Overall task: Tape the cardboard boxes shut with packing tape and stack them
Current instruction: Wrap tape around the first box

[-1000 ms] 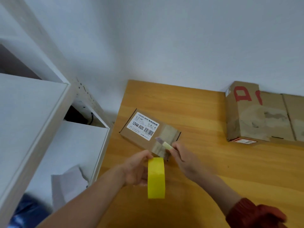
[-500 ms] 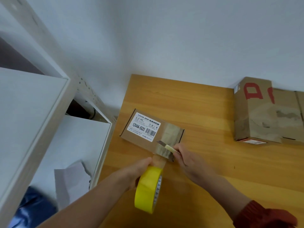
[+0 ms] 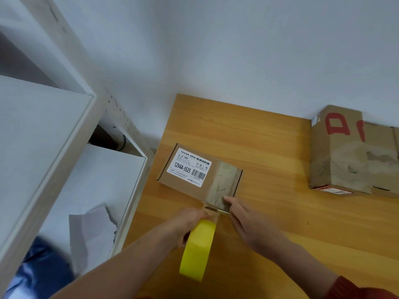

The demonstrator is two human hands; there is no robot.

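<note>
A small flat cardboard box (image 3: 194, 169) with a white barcode label lies on the wooden table (image 3: 269, 212). Clear tape runs across its right end and down its near edge. My left hand (image 3: 187, 225) grips a yellow roll of packing tape (image 3: 197, 251) just in front of the box, with the strip stretched taut up to the box edge. My right hand (image 3: 248, 223) holds a small utility knife (image 3: 216, 210) with its blade laid across that strip. A larger taped box (image 3: 349, 156) with red markings stands at the far right of the table.
A white shelving unit (image 3: 64, 160) stands along the table's left side, with a crumpled white sheet (image 3: 90, 234) on its lower shelf. A white wall runs behind the table. Bare wood lies between the two boxes.
The knife blade has moved down from the top of the box to the tape strip at its near edge. The roll has tilted and dropped lower, towards me.
</note>
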